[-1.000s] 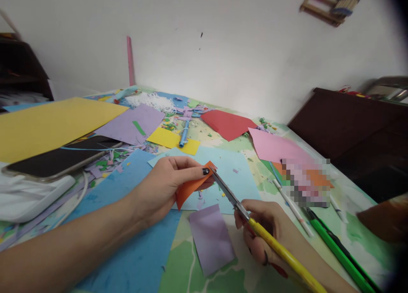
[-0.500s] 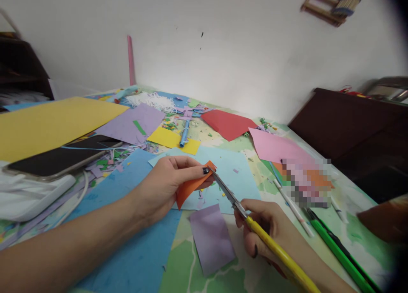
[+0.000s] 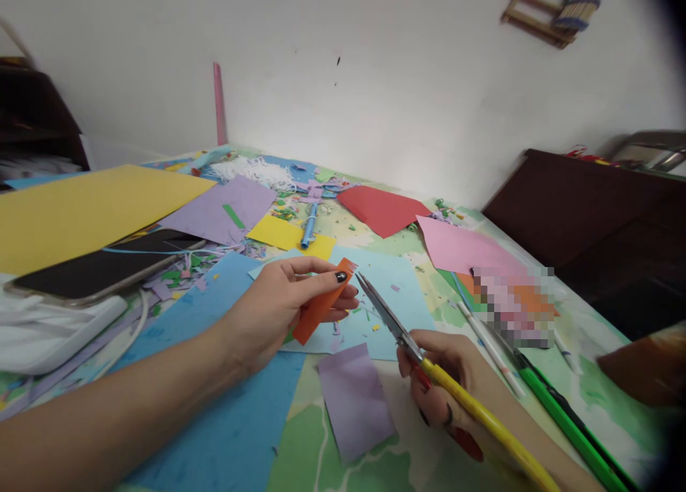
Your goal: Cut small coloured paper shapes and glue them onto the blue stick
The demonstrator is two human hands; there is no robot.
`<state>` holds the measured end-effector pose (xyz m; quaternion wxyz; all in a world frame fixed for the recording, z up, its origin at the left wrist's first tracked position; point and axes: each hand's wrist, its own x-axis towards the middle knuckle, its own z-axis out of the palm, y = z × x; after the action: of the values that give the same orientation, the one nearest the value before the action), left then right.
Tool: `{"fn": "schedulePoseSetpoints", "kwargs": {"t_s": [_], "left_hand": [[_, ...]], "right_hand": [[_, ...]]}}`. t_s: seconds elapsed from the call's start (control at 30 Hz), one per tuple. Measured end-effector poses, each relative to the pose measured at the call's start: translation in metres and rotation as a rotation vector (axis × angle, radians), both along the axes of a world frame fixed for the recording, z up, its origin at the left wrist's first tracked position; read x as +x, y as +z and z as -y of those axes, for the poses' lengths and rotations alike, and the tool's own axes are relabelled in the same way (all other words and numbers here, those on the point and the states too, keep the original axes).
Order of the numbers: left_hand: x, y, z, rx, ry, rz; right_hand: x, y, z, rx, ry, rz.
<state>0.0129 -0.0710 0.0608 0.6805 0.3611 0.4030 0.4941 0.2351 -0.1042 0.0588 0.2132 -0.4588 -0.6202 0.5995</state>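
Note:
My left hand (image 3: 292, 292) pinches an orange paper strip (image 3: 321, 308) between thumb and fingers. Thin slits like a fringe show along the strip's upper right end. My right hand (image 3: 450, 378) is closed around scissors (image 3: 394, 324) with yellow and red handles. Their blades point up and left, slightly parted, and the tips sit just right of the fringed end, apart from it. Beneath both hands lies a light blue sheet (image 3: 399, 267) with small scraps on it. A small purple paper (image 3: 356, 403) rests nearer to me.
Left are a blue sheet (image 3: 214, 420), a phone (image 3: 101, 267), a white device (image 3: 58, 335) with a cable, and a large yellow sheet (image 3: 96, 210). Red paper (image 3: 380, 210) and pink paper (image 3: 464, 246) lie farther back. A green cutter (image 3: 573, 420) and a white pen (image 3: 490, 349) lie right.
The scissor blades have come away from the orange strip, moving slightly right. My left hand has turned the strip a little, so its slit end now shows.

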Motion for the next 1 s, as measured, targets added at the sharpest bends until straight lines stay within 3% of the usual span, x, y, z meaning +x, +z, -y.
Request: {"fn": "schedulePoseSetpoints", "kwargs": {"t_s": [0.37,0.8,1.0], "left_hand": [[-0.003,0.000,-0.001,0.118,-0.007,-0.169],[-0.002,0.007,0.004,0.222,-0.062,-0.226],[0.000,0.011,0.006,0.185,-0.081,-0.274]], "right_hand": [[0.007,-0.005,-0.003,0.127,-0.030,-0.018],[0.004,-0.001,-0.001,0.021,-0.001,-0.003],[0.004,0.000,-0.001,0.039,0.005,-0.016]]}}
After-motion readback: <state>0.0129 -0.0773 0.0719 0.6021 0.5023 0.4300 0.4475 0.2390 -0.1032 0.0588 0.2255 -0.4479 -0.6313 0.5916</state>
